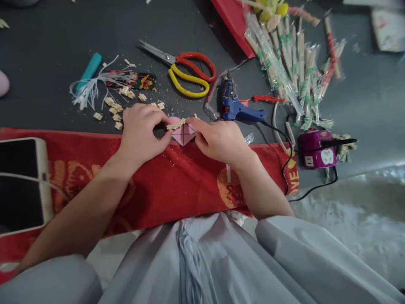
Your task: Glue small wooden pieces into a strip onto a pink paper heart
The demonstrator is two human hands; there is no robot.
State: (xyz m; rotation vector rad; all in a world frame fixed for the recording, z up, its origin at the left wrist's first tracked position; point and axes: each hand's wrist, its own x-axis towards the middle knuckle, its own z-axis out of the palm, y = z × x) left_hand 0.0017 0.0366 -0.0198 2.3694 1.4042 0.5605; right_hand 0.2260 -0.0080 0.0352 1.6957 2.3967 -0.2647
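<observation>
Between my hands is a small pink paper piece (183, 136) with dark crossing lines, a row of pale woven straw bits (176, 124) along its upper edge. My left hand (144, 131) pinches its left side between thumb and fingers. On the right side, my right hand (221, 139) grips it with thumb and index finger. Small straw pieces (114, 109) lie scattered beyond my left hand. A blue glue gun (236, 105) rests just past my right hand. Scissors (183, 69) with red and yellow handles lie open farther back.
A red towel (177, 181) covers the near table edge, with a tablet (22, 185) on its left. Wrapped straw sticks (294, 63) are heaped at the back right. A purple power adapter (318, 150) with black cables sits at the right. A teal tube (90, 69) lies near white threads (91, 90).
</observation>
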